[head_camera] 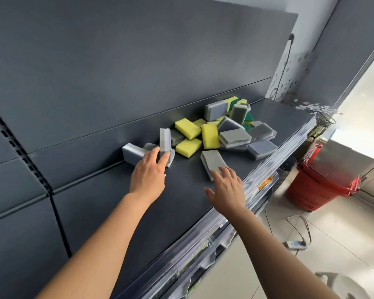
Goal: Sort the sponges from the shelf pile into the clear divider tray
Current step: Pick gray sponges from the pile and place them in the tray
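Two bare hands reached over the dark shelf (108, 201). The left hand (149, 172) pinched a standing grey sponge (165, 139), thumb on one side and fingers on the other. The right hand (227, 188) was open wide with its fingers spread, and they touched a flat grey sponge (213, 159) lying alone. The pile of sponges (209, 134), yellow, grey and green, sat on the shelf at one o'clock from the left hand. Red baskets (320, 186) stood on the floor at three o'clock.
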